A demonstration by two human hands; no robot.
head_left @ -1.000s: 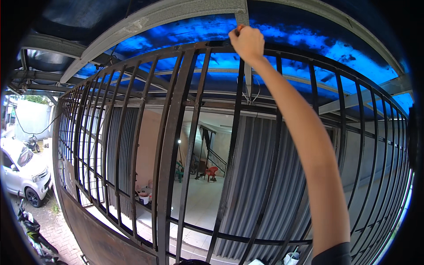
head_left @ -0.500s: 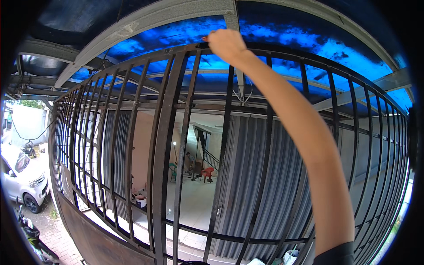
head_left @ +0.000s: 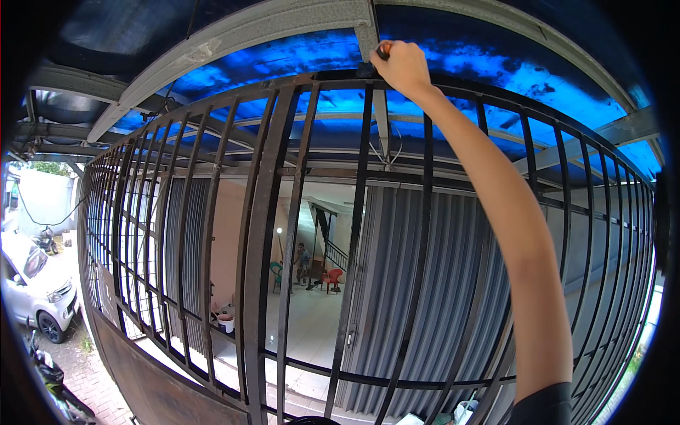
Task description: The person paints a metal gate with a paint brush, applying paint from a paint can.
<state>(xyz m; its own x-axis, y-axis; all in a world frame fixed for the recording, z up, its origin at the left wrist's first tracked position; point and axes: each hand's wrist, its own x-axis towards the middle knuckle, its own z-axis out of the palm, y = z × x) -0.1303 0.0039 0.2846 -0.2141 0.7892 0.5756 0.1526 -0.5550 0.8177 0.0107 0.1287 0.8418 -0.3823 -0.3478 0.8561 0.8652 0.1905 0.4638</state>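
My right hand is raised high, closed around the reddish-brown handle of a paintbrush. The brush's dark end meets the top rail of a tall metal gate, just below a grey roof beam. Along that stretch the rail looks glossy black, while farther left it is duller and brownish. Upright bars hang below the rail; those to the right are blacker than the rusty ones to the left. My fingers partly hide the brush. My left hand is out of view.
Behind the bars stand a grey folding shutter, a red chair and a person inside a tiled room. A white car and a motorcycle are at the left. Grey beams and blue roofing run overhead.
My right hand has moved to the right along the top rail with the paintbrush, and more of the brush handle shows. The person in the room now looks more upright.
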